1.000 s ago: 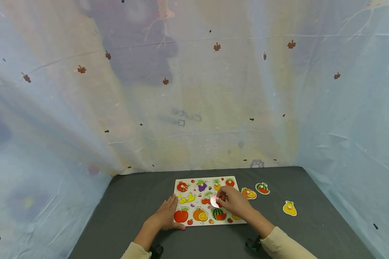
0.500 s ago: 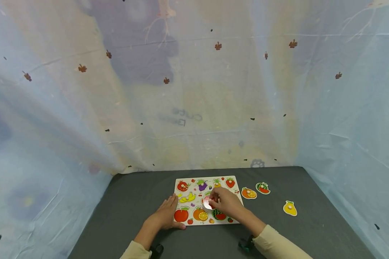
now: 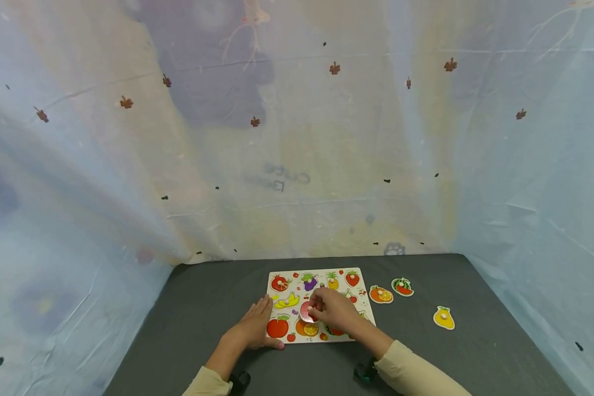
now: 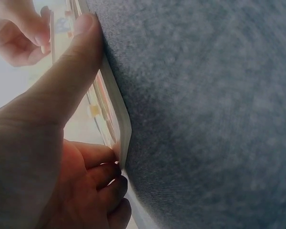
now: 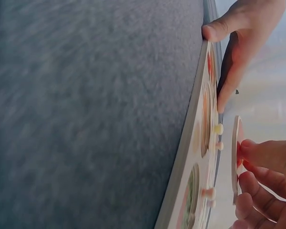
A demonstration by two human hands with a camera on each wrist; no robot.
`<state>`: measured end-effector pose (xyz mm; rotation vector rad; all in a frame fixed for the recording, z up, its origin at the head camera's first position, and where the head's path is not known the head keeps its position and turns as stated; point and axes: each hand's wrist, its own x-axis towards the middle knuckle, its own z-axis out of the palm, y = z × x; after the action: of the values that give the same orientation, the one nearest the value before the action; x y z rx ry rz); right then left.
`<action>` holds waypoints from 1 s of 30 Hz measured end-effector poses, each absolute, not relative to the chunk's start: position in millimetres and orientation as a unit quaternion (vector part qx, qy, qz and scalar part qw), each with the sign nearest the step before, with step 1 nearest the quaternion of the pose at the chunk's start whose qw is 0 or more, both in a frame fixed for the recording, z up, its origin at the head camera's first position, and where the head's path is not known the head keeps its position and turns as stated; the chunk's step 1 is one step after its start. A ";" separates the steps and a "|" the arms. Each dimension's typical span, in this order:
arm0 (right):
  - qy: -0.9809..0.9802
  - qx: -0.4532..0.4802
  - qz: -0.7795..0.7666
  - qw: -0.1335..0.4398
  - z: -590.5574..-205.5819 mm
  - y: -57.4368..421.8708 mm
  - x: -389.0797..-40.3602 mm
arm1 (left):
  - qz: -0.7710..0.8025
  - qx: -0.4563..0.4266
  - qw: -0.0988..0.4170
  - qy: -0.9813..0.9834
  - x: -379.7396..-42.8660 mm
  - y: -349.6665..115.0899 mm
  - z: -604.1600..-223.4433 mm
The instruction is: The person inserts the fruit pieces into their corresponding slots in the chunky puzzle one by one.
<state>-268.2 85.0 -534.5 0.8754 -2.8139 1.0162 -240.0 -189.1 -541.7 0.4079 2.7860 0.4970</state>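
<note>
A white fruit puzzle board (image 3: 321,273) lies flat on the dark table. My left hand (image 3: 254,325) rests at the board's left side, fingers straight along that edge and thumb at the front corner. My right hand (image 3: 333,308) pinches a pink-red puzzle piece (image 3: 304,312) just above the middle of the board. In the right wrist view the piece (image 5: 235,167) stands tilted, apart from the board; its fruit picture is mostly hidden. Bananas (image 3: 287,301) and a tomato-like red fruit (image 3: 278,328) show near my left hand.
Right of the board lie loose pieces: an orange (image 3: 380,295), a watermelon (image 3: 402,286) and a yellow pear (image 3: 444,318). The grey-black table (image 3: 208,308) meets a hanging patterned cloth (image 3: 297,220) at the back and sides.
My right hand has moved left across the board with the piece in its fingers, uncovering the board's right part. My left hand has stayed in place.
</note>
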 end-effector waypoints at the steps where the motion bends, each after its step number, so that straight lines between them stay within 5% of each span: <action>1: -0.903 0.280 0.324 0.010 -535.1 82.9 -268.9 | 0.172 0.141 0.140 0.965 -239.6 -189.1 -541.0; 30: -0.890 0.300 0.341 -0.030 -549.5 26.2 -267.1 | 0.130 0.157 0.125 0.971 -242.5 -190.8 -545.6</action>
<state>-267.1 26.2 -549.5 0.9602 -2.8522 1.0925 -242.5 -190.8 -545.6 0.4561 2.8294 0.3774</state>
